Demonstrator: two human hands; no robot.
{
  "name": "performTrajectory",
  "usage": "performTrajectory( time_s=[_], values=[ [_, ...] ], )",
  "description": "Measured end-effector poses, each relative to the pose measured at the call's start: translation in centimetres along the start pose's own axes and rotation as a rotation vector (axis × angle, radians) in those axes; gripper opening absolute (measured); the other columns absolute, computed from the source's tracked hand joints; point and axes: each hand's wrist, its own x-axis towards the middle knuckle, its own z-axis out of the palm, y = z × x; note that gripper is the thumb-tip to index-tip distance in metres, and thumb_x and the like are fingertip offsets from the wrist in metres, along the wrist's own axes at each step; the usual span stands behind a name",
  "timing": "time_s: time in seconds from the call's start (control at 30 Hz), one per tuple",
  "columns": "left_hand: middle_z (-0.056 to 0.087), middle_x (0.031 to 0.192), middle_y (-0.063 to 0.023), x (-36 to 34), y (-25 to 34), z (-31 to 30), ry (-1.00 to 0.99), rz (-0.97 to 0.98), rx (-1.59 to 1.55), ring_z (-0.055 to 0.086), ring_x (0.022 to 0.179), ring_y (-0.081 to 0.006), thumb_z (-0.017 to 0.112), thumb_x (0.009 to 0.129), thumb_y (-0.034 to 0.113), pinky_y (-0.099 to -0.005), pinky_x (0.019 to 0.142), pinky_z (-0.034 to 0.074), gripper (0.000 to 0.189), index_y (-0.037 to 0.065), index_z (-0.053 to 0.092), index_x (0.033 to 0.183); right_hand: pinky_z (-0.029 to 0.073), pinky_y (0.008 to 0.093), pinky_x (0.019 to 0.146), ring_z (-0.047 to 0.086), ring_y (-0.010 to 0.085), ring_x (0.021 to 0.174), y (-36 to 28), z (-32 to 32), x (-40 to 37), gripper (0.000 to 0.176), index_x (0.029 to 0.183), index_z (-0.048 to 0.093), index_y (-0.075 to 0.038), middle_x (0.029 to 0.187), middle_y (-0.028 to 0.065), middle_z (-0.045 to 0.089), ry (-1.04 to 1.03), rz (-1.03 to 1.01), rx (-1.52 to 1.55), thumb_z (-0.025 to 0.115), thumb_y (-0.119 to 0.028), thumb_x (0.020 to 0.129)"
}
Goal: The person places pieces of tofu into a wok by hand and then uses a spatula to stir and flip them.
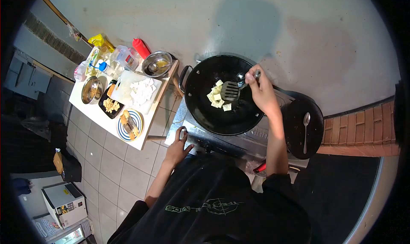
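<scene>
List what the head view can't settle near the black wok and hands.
Head view only:
Burner: hidden under the round black wok.
What the left hand touches on the steel stove front: covered by its fingers.
Red object: mostly behind the right arm.
Pale food cubes: too small to identify.

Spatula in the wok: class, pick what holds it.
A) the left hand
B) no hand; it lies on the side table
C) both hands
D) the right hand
D: the right hand grips the handle of the spatula over the pale cubes in the wok, while the left hand rests spread at the edge of the stove.
</scene>
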Motion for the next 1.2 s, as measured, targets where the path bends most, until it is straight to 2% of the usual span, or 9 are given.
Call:
performTrajectory(
  time_s=[0.1,0.17,0.2,0.27,0.47,0.63,0.8,1.03,1.2],
  values=[
    [0.019,0.156,-0.0128,0.0,0.4,-0.2,-0.007,-0.005,0.006,0.062,0.109,-0.043,0.066,0.091,0.036,-0.0511,0.089,0.052,0.066,-0.002,0.044,0.139,0.039,0.0375,0.061,0.042,0.0254,0.06,-0.9,-0.9,-0.2,0.02,0.095,0.045,-0.003,0.066,0.0127,0.044,0.046,0.03,-0.039,0.054,-0.02,0.1],
    [0.023,0.154,-0.0124,0.0,0.5,-0.2,0.021,0.016,0.02,0.063,0.107,-0.0409,0.067,0.09,0.034,-0.0505,0.084,0.054,0.065,-0.004,0.045,0.137,0.04,0.0426,0.063,0.046,0.0377,0.062,-2.0,-1.5,-0.5,0.022,0.095,0.046,-0.002,0.066,0.0176,0.047,0.048,0.102,-0.188,0.055,-0.021,0.1],
    [0.023,0.154,-0.0124,0.0,0.4,-0.2,0.019,0.016,0.019,0.063,0.107,-0.0409,0.067,0.09,0.034,-0.0505,0.084,0.054,0.065,-0.004,0.045,0.137,0.04,0.0426,0.063,0.046,0.0377,0.062,-2.6,-1.8,-0.6,0.022,0.095,0.046,-0.002,0.066,0.0176,0.047,0.047,0.104,-0.189,0.055,-0.021,0.1],
    [0.023,0.154,-0.0124,0.1,0.2,-0.1,0.034,0.031,0.032,0.063,0.107,-0.0406,0.067,0.089,0.035,-0.0507,0.084,0.054,0.066,-0.003,0.044,0.138,0.041,0.0483,0.067,0.051,0.0477,0.074,-3.7,-2.1,-0.9,0.022,0.096,0.047,-0.002,0.07,0.0226,0.053,0.023,0.199,-0.273,0.055,-0.023,0.099],
    [0.024,0.154,-0.0123,0.1,0.3,0.0,0.037,0.026,0.054,0.063,0.106,-0.0404,0.067,0.089,0.034,-0.0502,0.085,0.054,0.066,-0.002,0.043,0.139,0.042,0.0512,0.07,0.056,0.0496,0.082,-4.2,-1.0,-1.6,0.023,0.096,0.047,-0.001,0.075,0.0241,0.058,-0.037,0.239,-0.33,0.054,-0.023,0.1],
    [0.024,0.154,-0.0123,-0.1,0.6,-0.2,0.031,0.013,0.047,0.064,0.104,-0.0405,0.067,0.09,0.034,-0.0503,0.084,0.054,0.065,-0.002,0.043,0.139,0.043,0.0483,0.068,0.057,0.0469,0.077,-1.8,1.3,-0.8,0.024,0.097,0.046,0.0,0.074,0.0223,0.057,0.012,0.228,-0.19,0.054,-0.022,0.1],
    [0.024,0.154,-0.0123,-0.1,0.2,-0.1,0.025,0.023,0.037,0.064,0.105,-0.0403,0.067,0.09,0.033,-0.0502,0.085,0.054,0.065,-0.002,0.043,0.138,0.044,0.0443,0.066,0.056,0.0456,0.074,-3.4,2.0,0.5,0.022,0.096,0.047,0.001,0.073,0.0216,0.056,0.078,0.081,-0.013,0.054,-0.02,0.101],
    [0.023,0.154,-0.0132,0.1,0.4,-0.2,0.039,0.039,0.028,0.063,0.105,-0.0412,0.067,0.09,0.033,-0.0505,0.086,0.053,0.064,-0.004,0.044,0.137,0.045,0.0452,0.068,0.055,0.0484,0.079,-5.0,1.4,0.5,0.018,0.098,0.046,-0.001,0.076,0.0237,0.057,-0.046,-0.059,-0.152,0.055,-0.017,0.099],
    [0.023,0.154,-0.0136,-0.1,0.7,-0.6,-0.002,-0.012,0.028,0.063,0.106,-0.0418,0.067,0.09,0.034,-0.0507,0.086,0.053,0.064,-0.004,0.045,0.136,0.044,0.0482,0.07,0.054,0.0497,0.08,-4.3,-0.8,-0.5,0.022,0.099,0.046,-0.002,0.078,0.026,0.058,-0.06,0.091,-0.282,0.052,-0.023,0.101]
  ],
)
